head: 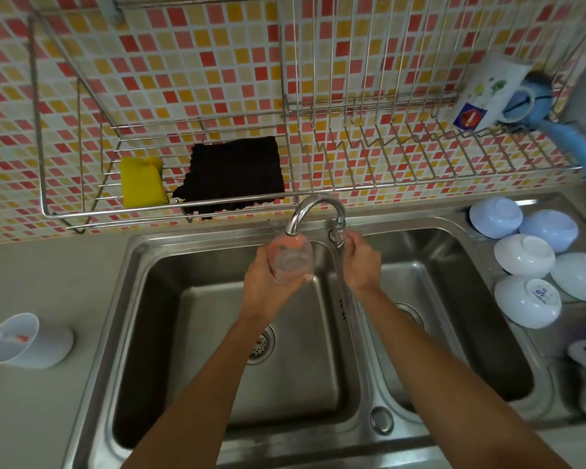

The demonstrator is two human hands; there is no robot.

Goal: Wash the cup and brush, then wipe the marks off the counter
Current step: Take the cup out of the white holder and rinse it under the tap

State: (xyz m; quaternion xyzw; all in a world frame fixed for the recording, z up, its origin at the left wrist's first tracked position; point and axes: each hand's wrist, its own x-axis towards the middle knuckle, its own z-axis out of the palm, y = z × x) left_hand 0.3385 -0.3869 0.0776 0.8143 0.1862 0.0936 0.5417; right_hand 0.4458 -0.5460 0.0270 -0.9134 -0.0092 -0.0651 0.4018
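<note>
While the left hand (268,282) grips one clear cup (290,258), right hand (361,262) fingers curled at the tap (339,228), five upturned bowls (525,248).

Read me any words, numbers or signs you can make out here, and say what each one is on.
"10": blue, on the base of the nearest upturned white bowl, right of the sink.
Blue square with a red round sign: on the white mug in the wall rack; its detail is too blurred to read.
Nothing else legible.
</note>
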